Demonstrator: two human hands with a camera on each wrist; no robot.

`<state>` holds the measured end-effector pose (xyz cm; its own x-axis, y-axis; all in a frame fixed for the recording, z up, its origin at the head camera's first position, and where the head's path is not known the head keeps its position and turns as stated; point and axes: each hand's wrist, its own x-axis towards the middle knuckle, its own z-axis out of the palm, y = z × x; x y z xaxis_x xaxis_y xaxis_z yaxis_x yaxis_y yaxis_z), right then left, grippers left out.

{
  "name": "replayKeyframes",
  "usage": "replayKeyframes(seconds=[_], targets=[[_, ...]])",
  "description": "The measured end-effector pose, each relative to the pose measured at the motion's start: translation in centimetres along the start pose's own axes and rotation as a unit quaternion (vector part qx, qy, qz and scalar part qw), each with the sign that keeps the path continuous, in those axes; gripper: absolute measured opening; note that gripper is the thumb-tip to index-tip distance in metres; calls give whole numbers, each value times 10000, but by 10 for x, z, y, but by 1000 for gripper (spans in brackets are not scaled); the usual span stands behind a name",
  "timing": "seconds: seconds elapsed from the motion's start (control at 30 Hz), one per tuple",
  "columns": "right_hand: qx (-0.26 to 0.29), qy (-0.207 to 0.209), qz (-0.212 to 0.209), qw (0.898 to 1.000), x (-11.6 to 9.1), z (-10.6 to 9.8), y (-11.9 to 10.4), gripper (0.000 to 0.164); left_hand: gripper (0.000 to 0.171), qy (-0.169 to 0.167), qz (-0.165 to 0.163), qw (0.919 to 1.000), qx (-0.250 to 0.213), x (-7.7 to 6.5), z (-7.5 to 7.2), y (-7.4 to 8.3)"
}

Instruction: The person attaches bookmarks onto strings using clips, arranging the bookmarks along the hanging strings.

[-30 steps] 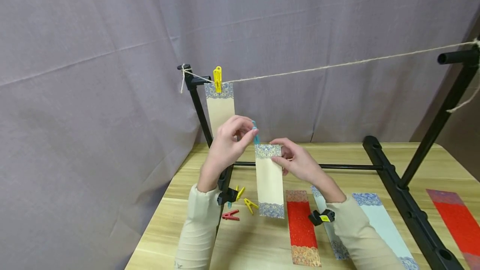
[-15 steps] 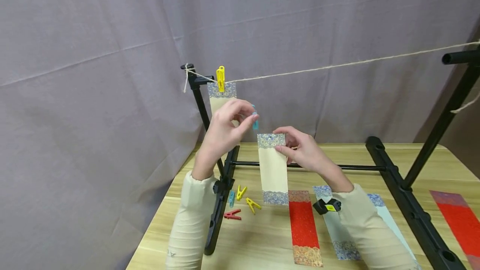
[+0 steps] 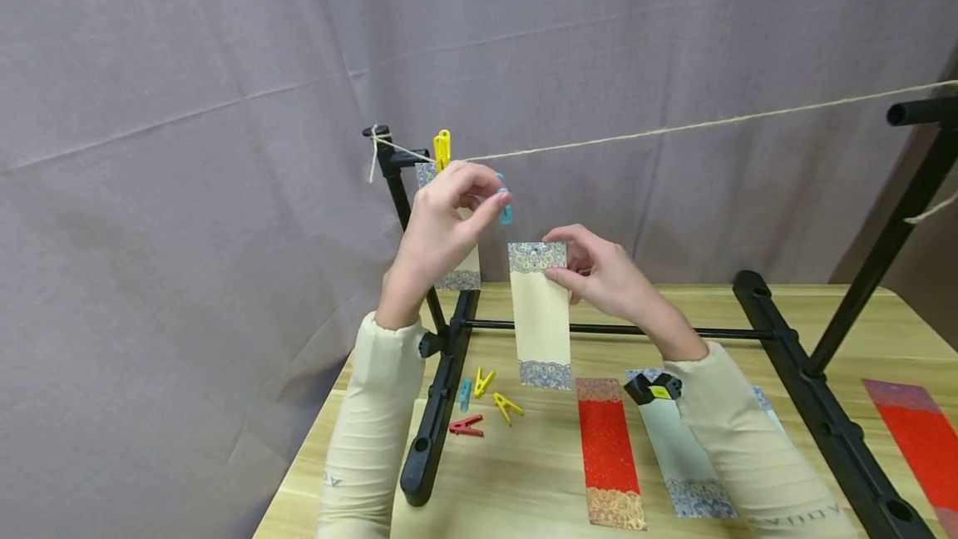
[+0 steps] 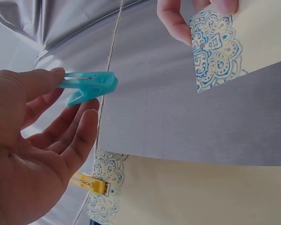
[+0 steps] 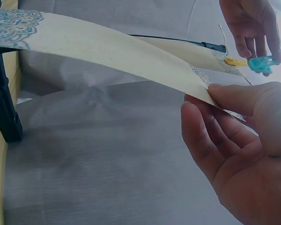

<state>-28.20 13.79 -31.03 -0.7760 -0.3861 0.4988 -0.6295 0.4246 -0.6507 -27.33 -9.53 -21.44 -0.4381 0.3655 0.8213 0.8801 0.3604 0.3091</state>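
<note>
Between thumb and fingers my left hand [image 3: 441,219] pinches a teal clothespin [image 4: 90,84], held just below the string [image 3: 636,134] in the head view. My right hand [image 3: 602,273] grips the upper right edge of a cream paper strip [image 3: 542,318] with blue lace patterns at both ends. That strip hangs from the fingers, lower than the string and apart from it. Behind my left hand, a yellow clothespin [image 4: 91,183] fastens another cream strip [image 4: 192,187] to the string; the hand partly hides that strip in the head view.
Several clothespins, such as a red one [image 3: 466,426], lie by the black frame foot [image 3: 437,431]. A red strip [image 3: 608,447] and a pale blue strip [image 3: 681,456] lie on the table, with another red strip [image 3: 916,439] at the right. Grey cloth [image 3: 187,190] hangs behind.
Both hands have risen toward the string, the left with the teal clothespin and the right with the cream strip. The clothespin has also moved farther above the strip's top edge.
</note>
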Motion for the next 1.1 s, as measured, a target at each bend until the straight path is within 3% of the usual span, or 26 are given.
replayKeyframes(seconds=[0.27,0.47,0.73,0.97,1.1], targets=[[31,64,-146,9999,9,-4,-11,37,15,278,1,9987,-420,20,-7,1],[46,93,-225,9997,15,-8,-18,37,10,360,78,9985,-413,34,-8,4],[-119,220,-438,9987,25,-13,-24,36,8,495,-345,9969,-500,51,-10,9],[-41,336,-493,9982,31,-18,-26,34,4,628,-452,9964,-359,60,-10,9],[-153,349,-499,9980,34,-19,-27,34,4,589,-620,9951,-498,63,-8,9]])
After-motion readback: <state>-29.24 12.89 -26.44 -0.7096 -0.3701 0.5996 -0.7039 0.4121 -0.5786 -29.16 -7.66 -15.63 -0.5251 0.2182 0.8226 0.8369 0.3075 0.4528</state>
